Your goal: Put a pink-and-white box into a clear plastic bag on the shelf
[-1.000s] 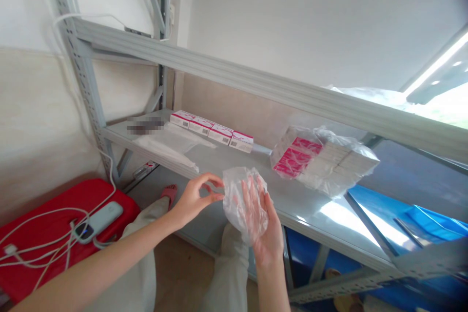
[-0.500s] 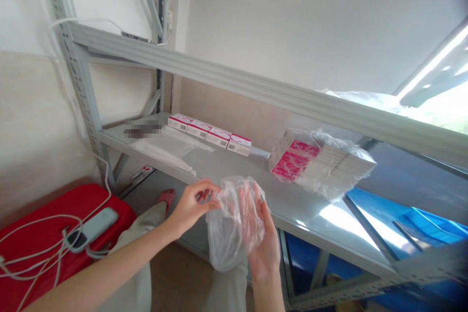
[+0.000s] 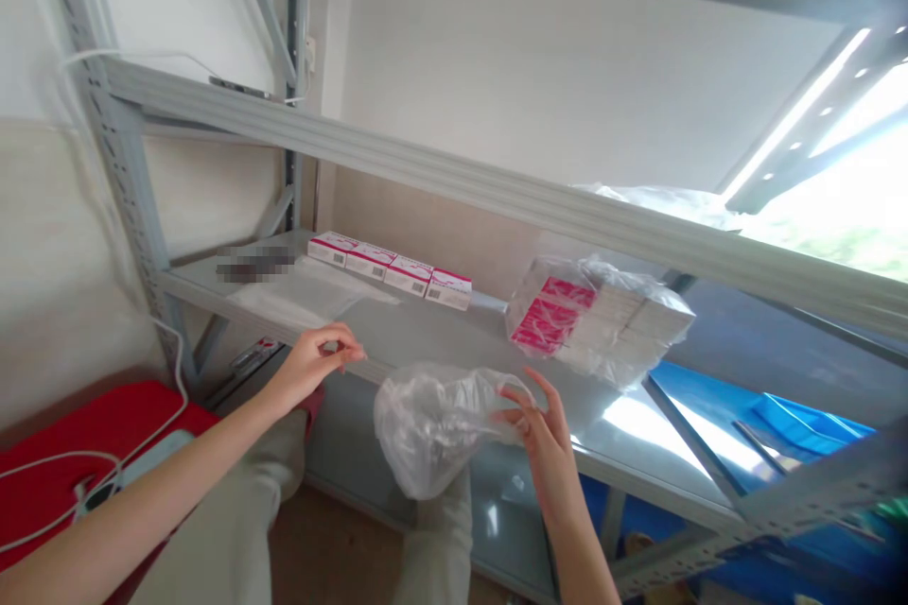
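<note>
My right hand point(image 3: 540, 440) pinches the edge of a crumpled clear plastic bag point(image 3: 429, 425), which hangs puffed out to its left in front of the grey metal shelf point(image 3: 454, 340). My left hand point(image 3: 316, 361) hovers apart from the bag near the shelf's front edge, thumb and fingers lightly pinched, holding nothing. On the shelf lie a row of pink-and-white boxes point(image 3: 390, 269) and a plastic-wrapped bundle of the same boxes point(image 3: 596, 321).
Flat clear bags point(image 3: 305, 293) lie on the shelf's left part. A red case point(image 3: 78, 454) with white cables and a grey device point(image 3: 134, 468) sits at lower left. Blue bins point(image 3: 801, 421) stand under the shelf at right. An upper shelf beam point(image 3: 497, 194) crosses overhead.
My left hand let go of the bag and moved left toward the shelf edge. My right hand now holds the bag by its edge, and the bag has swung out to the left.
</note>
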Demonstrator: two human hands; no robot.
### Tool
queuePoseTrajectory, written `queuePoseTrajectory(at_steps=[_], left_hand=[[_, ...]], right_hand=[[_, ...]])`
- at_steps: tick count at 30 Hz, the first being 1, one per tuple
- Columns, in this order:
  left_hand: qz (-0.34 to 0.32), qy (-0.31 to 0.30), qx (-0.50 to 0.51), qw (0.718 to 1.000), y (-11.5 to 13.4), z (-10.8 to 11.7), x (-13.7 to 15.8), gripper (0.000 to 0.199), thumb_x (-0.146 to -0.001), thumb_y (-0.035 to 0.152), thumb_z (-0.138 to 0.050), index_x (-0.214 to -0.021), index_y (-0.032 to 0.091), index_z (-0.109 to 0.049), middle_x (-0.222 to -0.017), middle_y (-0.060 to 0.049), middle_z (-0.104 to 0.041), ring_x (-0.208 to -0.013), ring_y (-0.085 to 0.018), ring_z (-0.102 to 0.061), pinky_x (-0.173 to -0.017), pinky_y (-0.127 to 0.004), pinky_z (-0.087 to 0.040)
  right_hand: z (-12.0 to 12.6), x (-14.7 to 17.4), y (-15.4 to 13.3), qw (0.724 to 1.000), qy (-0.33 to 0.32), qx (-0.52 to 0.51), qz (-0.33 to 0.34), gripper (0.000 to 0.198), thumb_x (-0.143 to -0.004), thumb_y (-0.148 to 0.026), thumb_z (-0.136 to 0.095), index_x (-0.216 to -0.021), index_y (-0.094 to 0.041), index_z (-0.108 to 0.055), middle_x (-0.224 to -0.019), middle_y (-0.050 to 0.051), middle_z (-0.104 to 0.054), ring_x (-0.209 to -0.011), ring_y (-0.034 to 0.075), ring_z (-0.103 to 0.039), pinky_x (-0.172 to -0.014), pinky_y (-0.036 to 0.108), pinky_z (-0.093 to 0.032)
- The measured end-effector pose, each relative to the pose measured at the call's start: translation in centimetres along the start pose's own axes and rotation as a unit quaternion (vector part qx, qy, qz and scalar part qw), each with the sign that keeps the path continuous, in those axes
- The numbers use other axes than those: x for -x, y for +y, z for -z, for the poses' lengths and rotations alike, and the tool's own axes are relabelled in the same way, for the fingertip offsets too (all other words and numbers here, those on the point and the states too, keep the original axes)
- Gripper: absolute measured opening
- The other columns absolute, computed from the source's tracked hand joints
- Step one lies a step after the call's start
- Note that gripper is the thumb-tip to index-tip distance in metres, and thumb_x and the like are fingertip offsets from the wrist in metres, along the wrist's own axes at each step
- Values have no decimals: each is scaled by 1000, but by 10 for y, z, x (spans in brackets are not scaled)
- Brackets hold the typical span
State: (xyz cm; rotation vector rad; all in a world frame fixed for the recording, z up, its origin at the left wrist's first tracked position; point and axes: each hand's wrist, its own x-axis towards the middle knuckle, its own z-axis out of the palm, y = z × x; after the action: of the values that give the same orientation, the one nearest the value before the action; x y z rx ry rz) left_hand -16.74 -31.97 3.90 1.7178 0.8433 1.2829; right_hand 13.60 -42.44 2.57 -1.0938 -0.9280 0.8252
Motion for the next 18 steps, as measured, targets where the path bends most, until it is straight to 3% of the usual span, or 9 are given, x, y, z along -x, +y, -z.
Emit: queuePoseTrajectory(at_steps=[4,7,9,13,18], left_hand=[[9,-48,-9,999,3,-9,2,28,-73,44,-64,-76,16,-67,-80,-5,-59,-75,-17,-56,-59,-23,-47],[15,-129,22,991,-3,-24,24,40,-79,51,-55,-100,18,-61,-94,-7,-58,-91,-20,-56,-71,-27,-49],[20,-162,56,985,-8,-38,46,43,-80,53,-54,-106,19,-52,-100,-8,-55,-97,-21,-53,-75,-30,-49],[19,-165,57,984,-13,-63,85,42,-73,49,-65,-98,22,-45,-99,-3,-44,-88,-17,-49,-69,-27,-51],[67,-110,17,992,-29,-78,87,43,-75,40,-66,-106,23,-42,-103,-5,-45,-90,-17,-49,-62,-24,-47]], right_hand=[[9,-9,2,999,-48,-18,3,27,-70,-38,-66,-89,-18,-67,-72,2,-67,-41,9,-53,-51,26,-45],[6,-11,5,998,-4,-66,-4,23,-65,-33,-69,-83,-18,-69,-72,2,-68,-50,11,-59,-60,26,-48],[1,-12,8,994,45,-103,-12,22,-63,-29,-69,-81,-17,-69,-71,2,-69,-52,11,-60,-64,26,-49],[-11,-14,18,979,121,-162,-19,17,-62,-22,-65,-79,-17,-66,-78,3,-70,-55,9,-61,-70,26,-50],[-26,-15,22,971,103,-215,-26,15,-65,-19,-63,-80,-16,-65,-84,4,-70,-62,9,-62,-73,25,-51]])
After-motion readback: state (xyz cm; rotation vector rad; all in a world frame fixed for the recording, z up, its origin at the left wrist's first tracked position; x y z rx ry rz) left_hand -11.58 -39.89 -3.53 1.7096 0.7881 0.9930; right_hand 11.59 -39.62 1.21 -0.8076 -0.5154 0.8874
